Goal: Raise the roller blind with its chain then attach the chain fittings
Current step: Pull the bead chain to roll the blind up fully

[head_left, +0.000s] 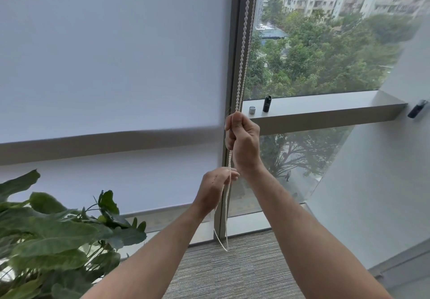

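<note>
White fabric of the roller blind fills the window left of both hands, its bottom edge blurred and level with the right hand. Green leaves of a potted plant spread low, well left of the left hand. Beyond the glass, a grey ledge runs rightward from just beside the right hand; on it stand a black cylinder and, nearer the fingers, a small silver cap-like piece, whose contents cannot be seen. The bead chain hangs down along the window frame, passes through both hands and loops just above the carpet below them. The right hand, uppermost, is clenched in a fist around the chain. The left hand, just beneath it, pinches the chain between fingertips.
</note>
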{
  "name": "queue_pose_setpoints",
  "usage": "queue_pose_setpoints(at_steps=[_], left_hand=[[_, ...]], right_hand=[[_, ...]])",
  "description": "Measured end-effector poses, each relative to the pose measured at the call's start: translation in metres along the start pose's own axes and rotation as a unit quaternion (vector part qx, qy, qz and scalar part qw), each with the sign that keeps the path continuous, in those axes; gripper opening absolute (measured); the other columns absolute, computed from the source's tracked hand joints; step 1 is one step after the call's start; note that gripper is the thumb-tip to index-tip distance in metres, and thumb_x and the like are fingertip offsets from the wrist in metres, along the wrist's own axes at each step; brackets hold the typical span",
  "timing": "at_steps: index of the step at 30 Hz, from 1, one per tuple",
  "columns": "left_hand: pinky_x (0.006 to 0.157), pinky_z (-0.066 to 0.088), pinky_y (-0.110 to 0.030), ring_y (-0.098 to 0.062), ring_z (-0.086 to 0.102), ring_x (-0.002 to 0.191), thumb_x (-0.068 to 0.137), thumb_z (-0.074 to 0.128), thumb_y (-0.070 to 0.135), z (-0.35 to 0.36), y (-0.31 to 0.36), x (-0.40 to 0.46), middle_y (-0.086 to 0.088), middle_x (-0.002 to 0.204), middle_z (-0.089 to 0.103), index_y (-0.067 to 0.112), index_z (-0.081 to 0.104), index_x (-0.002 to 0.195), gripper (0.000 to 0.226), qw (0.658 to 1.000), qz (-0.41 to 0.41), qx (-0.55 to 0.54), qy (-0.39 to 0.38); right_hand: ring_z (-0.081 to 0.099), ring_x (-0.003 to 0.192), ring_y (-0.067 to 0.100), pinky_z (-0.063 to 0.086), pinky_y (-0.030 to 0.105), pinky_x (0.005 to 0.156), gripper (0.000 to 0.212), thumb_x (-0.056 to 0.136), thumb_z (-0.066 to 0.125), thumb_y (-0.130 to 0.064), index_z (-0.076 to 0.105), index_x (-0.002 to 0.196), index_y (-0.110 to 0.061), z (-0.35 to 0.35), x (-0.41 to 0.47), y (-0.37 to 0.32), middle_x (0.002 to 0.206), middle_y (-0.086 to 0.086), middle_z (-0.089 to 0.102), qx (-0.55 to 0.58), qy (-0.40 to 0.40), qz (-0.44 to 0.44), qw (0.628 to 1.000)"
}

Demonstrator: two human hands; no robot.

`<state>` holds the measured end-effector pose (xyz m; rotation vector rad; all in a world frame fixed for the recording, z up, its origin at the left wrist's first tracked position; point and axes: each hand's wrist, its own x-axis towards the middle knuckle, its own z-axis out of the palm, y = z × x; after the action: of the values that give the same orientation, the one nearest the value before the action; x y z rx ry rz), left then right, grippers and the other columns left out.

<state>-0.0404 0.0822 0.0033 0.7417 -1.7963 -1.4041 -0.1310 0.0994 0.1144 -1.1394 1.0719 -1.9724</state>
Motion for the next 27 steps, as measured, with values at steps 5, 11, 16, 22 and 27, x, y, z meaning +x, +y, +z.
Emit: queue_pose_setpoints(at_steps=[5, 11, 16, 22, 27], left_hand=[[0.08, 0.057, -0.044, -0.027, 0.07, 0.089, 0.094, 0.036, 0.018, -0.015, 0.025, 0.022, -0.013, 0.089, 0.074, 0.009, 0.072, 0.089, 0.038, 0.996, 0.029, -0.051, 0.068], [0.08, 0.053, -0.038, -0.027, 0.066, 0.09, 0.101, 0.036, 0.036, -0.021, 0.093, 0.04, -0.008, 0.09, 0.07, 0.016, 0.069, 0.103, 0.038, 0.978, 0.088, -0.179, 0.066], [0.071, 0.053, -0.038, -0.026, 0.066, 0.078, 0.106, 0.029, 0.022, -0.01, 0.149, 0.054, -0.017, 0.09, 0.064, -0.001, 0.057, 0.115, 0.036, 0.966, 0.154, -0.206, 0.022], [0.044, 0.025, -0.019, -0.005, 0.029, 0.045, 0.107, 0.032, 0.021, -0.001, 0.161, 0.063, 0.008, 0.056, 0.037, 0.004, 0.061, 0.095, 0.036, 0.97, 0.149, -0.185, 0.047], [0.041, 0.024, -0.018, -0.003, 0.028, 0.042, 0.105, 0.035, 0.019, 0.007, 0.129, 0.049, 0.015, 0.047, 0.035, 0.017, 0.052, 0.071, 0.038, 0.977, 0.137, -0.15, 0.062]], right_hand=[[0.027, 0.039, 0.008, 0.02, 0.024, 0.039, 0.039, 0.098, 0.045, -0.024, 0.055, 0.06, -0.023, -0.007, -0.022, 0.025, 0.046, -0.005, 0.034, -0.032, 0.011, 0.026, 0.999], [0.026, 0.039, 0.01, 0.018, 0.032, 0.039, 0.045, 0.101, 0.043, -0.025, 0.056, 0.058, -0.026, -0.019, -0.039, 0.046, 0.048, -0.001, 0.033, -0.05, 0.022, 0.061, 0.997], [0.026, 0.036, 0.004, 0.021, 0.02, 0.035, 0.043, 0.1, 0.043, -0.029, 0.057, 0.06, -0.025, -0.018, -0.04, 0.057, 0.043, -0.012, 0.035, -0.037, 0.018, 0.076, 0.996], [0.024, 0.036, 0.008, 0.021, 0.02, 0.037, 0.039, 0.096, 0.046, -0.032, 0.055, 0.059, -0.024, -0.033, -0.061, 0.079, 0.043, -0.009, 0.033, -0.065, 0.018, 0.113, 0.991], [0.028, 0.042, 0.008, 0.023, 0.021, 0.039, 0.042, 0.103, 0.044, -0.025, 0.058, 0.063, -0.024, -0.047, -0.077, 0.089, 0.05, -0.006, 0.036, -0.078, -0.027, 0.162, 0.983]])
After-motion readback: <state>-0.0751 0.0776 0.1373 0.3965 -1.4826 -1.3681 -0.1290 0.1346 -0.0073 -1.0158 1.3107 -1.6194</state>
